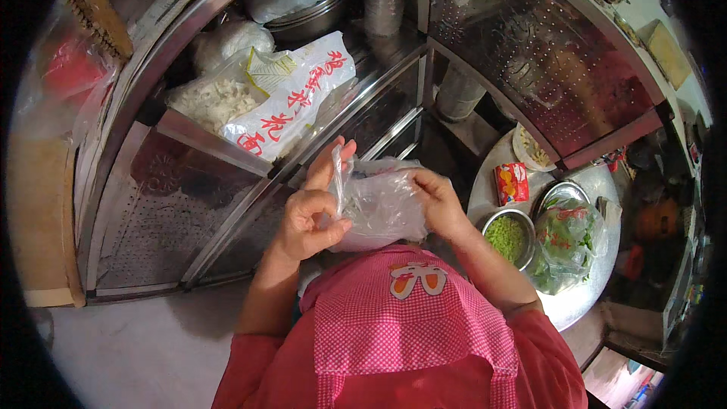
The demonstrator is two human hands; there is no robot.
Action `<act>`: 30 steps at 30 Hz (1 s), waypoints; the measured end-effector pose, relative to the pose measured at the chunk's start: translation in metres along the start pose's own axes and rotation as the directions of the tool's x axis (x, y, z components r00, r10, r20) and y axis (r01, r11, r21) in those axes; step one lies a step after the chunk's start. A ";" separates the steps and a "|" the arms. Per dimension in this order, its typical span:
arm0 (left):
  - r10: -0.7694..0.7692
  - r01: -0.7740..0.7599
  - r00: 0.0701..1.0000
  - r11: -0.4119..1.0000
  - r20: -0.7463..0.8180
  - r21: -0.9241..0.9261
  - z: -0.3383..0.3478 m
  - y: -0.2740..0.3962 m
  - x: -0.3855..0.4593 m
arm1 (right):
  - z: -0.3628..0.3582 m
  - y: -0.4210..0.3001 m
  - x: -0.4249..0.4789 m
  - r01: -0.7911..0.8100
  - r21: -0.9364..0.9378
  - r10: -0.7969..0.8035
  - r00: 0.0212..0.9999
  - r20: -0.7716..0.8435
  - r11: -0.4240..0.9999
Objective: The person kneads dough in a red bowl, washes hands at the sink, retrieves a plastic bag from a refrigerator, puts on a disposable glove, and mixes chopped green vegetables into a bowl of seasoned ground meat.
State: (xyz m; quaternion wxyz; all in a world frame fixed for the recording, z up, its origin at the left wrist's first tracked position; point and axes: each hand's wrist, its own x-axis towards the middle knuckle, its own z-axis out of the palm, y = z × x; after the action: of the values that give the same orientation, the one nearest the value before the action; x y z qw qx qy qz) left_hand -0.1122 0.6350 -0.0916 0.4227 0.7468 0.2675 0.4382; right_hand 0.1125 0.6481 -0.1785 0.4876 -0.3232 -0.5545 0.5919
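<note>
A translucent white plastic bag (380, 204) is stretched between my hands, just in front of the pink checked apron (397, 324). My left hand (315, 210) grips the left edge of its mouth, thumb and forefinger curled, other fingers raised. On the right side my right hand (440, 199) pinches the gathered plastic. What the bag contains cannot be made out. Ahead of the hands, in an open metal cabinet, lies a clear bag of pale pieces (213, 94) beside a white printed flour sack (301, 99) with red writing.
To the right, a round metal table (483, 182) holds a steel bowl of chopped greens (505, 238), a bagged bunch of leafy greens (565, 238), a red packet (511, 183) and a white bowl (534, 147). An open perforated cabinet door (534, 51) stands above it. Stacked metal basins (309, 20) sit inside the cabinet.
</note>
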 end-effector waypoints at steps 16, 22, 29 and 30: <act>0.063 -0.058 0.996 0.994 0.058 -0.095 0.010 0.013 0.006 | 0.004 -0.012 -0.024 0.329 -0.229 -0.063 0.682 0.729 0.916; 0.103 -0.094 0.990 0.991 0.101 -0.090 0.015 0.015 0.006 | 0.031 -0.012 -0.025 0.147 -0.387 0.200 0.664 0.721 0.910; 0.072 -0.067 0.996 0.993 0.058 -0.093 0.007 0.021 0.002 | -0.002 -0.046 -0.019 0.456 -0.533 -0.180 0.853 0.490 0.712; 0.074 -0.068 0.996 0.991 0.049 -0.112 0.008 0.022 0.002 | -0.009 -0.052 -0.018 0.370 -0.529 -0.157 0.901 0.404 0.763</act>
State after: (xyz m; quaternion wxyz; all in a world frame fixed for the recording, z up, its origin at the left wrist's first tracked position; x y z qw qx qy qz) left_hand -0.1037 0.6221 -0.0737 0.4543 0.7429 0.2048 0.4470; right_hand 0.1380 0.6293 -0.1322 0.3392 -0.2711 -0.8264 0.3584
